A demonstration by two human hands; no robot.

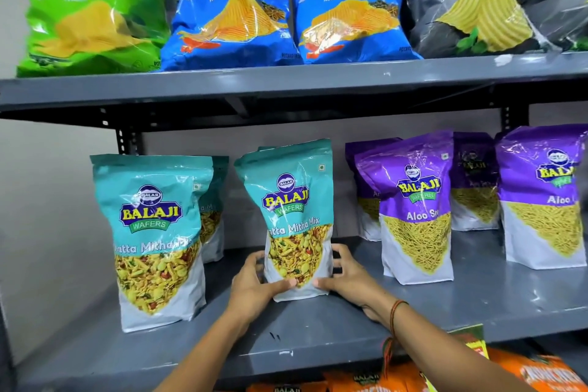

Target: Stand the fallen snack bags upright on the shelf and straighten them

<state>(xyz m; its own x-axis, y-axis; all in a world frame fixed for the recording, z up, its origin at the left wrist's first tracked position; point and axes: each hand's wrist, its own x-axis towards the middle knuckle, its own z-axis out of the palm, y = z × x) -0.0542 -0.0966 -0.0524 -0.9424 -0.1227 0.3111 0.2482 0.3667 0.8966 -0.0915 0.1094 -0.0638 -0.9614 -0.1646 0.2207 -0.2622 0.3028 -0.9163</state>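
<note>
Now both hands (300, 285) clasp glossy teal pouch (294, 219), upright on grey metal shelf (318, 328).

Teal mix bags (296, 216), purple sev bags (416, 216), grey shelf (318, 337), blue chip bags (346, 16) above.

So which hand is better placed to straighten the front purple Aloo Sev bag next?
The right hand, probably. It grips the teal bag on the side facing the purple bag; the left hand would have to cross over.

Glossy, crinkled plastic snack bags (297, 219) on a matt, scuffed grey-painted metal shelf (318, 337).
</note>
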